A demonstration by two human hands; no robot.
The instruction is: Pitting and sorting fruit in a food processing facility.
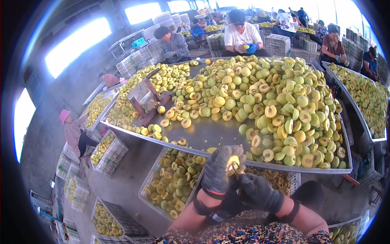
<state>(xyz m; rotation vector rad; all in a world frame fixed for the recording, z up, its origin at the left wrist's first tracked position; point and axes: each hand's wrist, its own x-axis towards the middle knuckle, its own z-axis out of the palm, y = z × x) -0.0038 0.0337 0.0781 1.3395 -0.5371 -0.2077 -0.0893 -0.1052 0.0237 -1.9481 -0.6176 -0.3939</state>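
Observation:
My left hand (pixel 218 168), in a dark grey glove, is closed around a yellow-green peach half (pixel 232 162) just over the near table edge. Its cut face is turned toward my right hand (pixel 260 192), which wears a black glove and is closed on a small, thin pitting tool (pixel 233 167). The tool's tip is at the middle of the cut face; the rest is mostly hidden in the fist. Past my hands, a metal-topped table (pixel 199 132) carries a big heap of peach halves (pixel 284 118), many cut side up.
A crate of peach halves (pixel 172 179) stands below the table on the left, and a crate of brownish pits or scraps (pixel 272 179) sits under my right hand. A metal stand (pixel 144 97) rises from the table's left part. Across the table, a person in a white shirt (pixel 243 36) handles fruit.

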